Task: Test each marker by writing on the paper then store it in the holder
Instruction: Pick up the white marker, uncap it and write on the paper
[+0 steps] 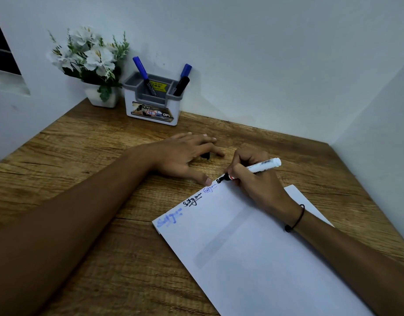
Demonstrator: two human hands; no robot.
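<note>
Currently right hand [253, 179] fingers pinch the marker [262, 166] low on its barrel, tip on the paper [253, 247] near the tabletop's far-right corner. Light, rigid, smooth plastic; mid-barrel grip suits. Left hand [180, 156] fingers splayed flat, holding nothing I can see.

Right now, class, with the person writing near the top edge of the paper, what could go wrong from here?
1. The white marker in the right hand writes right at the paper's top edge, so a stroke could run onto the wooden table.
2. The heel of that hand rests on the sheet and might smear fresh ink.
3. The dark object under the left hand, possibly the cap, could roll away.
</note>
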